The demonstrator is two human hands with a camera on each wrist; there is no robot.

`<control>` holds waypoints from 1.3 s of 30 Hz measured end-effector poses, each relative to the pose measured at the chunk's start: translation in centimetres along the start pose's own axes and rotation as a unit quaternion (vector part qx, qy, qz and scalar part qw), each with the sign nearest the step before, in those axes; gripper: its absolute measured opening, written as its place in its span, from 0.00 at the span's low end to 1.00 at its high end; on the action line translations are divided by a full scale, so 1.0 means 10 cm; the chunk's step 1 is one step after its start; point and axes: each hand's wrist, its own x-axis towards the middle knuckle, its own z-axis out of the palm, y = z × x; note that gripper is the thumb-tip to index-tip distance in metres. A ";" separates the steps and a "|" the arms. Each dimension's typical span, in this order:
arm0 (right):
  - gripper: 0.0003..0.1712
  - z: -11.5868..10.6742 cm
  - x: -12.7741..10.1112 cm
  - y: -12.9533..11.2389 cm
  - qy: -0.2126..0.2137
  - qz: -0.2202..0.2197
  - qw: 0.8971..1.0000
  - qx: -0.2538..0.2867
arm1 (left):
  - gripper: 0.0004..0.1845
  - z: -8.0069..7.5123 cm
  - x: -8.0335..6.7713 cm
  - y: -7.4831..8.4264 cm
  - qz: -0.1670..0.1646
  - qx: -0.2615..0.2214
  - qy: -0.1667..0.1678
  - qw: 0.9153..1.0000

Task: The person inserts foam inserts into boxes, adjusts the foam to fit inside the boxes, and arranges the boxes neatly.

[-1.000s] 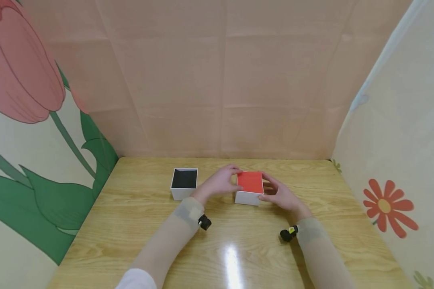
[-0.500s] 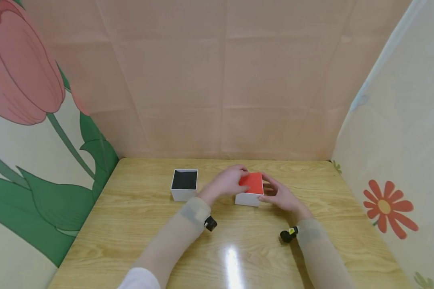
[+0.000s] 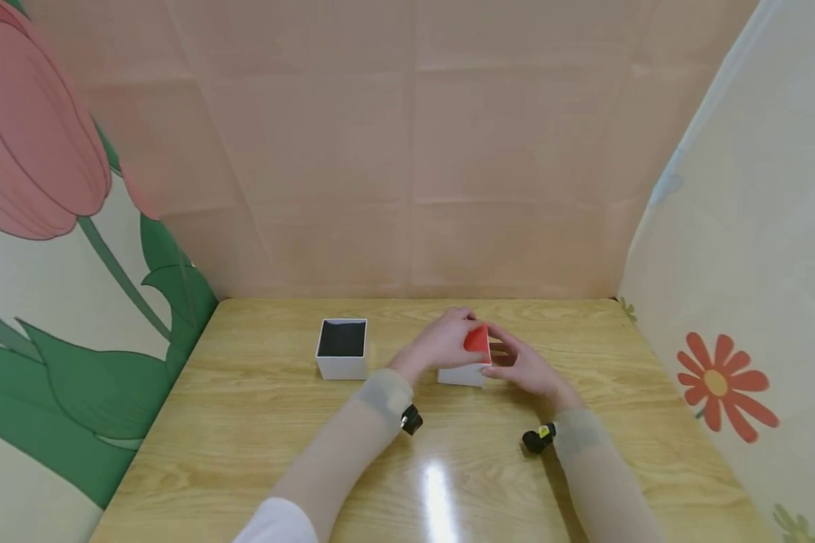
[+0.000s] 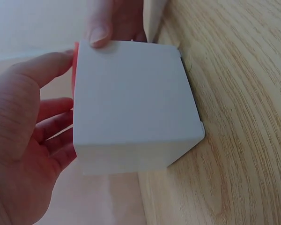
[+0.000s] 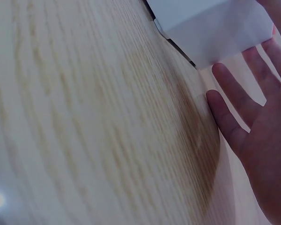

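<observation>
A white square box (image 3: 458,376) with a red top (image 3: 477,340) stands on the table right of centre. My left hand (image 3: 440,345) lies over the left part of that top. In the left wrist view its thumb and fingers are spread along the red edge, at the box's upper side. My right hand (image 3: 528,369) holds the box at its right side, thumb on the near face and fingers reaching round the far side. Two lower right fingers (image 5: 239,101) spread away from the box in the right wrist view.
A second white box (image 3: 342,369) with a dark inside (image 3: 342,339) stands left of the hands. The wooden table (image 3: 258,452) ends at a pinkish cloth (image 3: 326,188) behind. Printed flower cloths (image 3: 720,226) flank both sides.
My left hand has slid to the right across the red top and now covers more of it. My right hand keeps its place on the box. The view has shifted slightly.
</observation>
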 end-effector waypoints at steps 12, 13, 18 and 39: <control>0.57 0.02 0.05 0.03 -0.004 -0.006 1.000 0.017 | 0.32 0.02 0.03 -0.03 0.013 0.012 0.004 1.000; 0.57 0.03 0.05 0.03 -0.003 -0.007 1.000 0.018 | 0.32 0.01 0.03 -0.03 0.011 0.010 0.003 1.000; 0.57 0.04 0.06 0.02 0.000 -0.017 1.000 0.026 | 0.31 0.00 0.03 -0.01 -0.001 0.000 -0.001 1.000; 0.57 0.02 0.02 0.03 -0.001 -0.012 1.000 0.021 | 0.33 0.04 0.10 0.06 -0.029 0.065 -0.028 0.997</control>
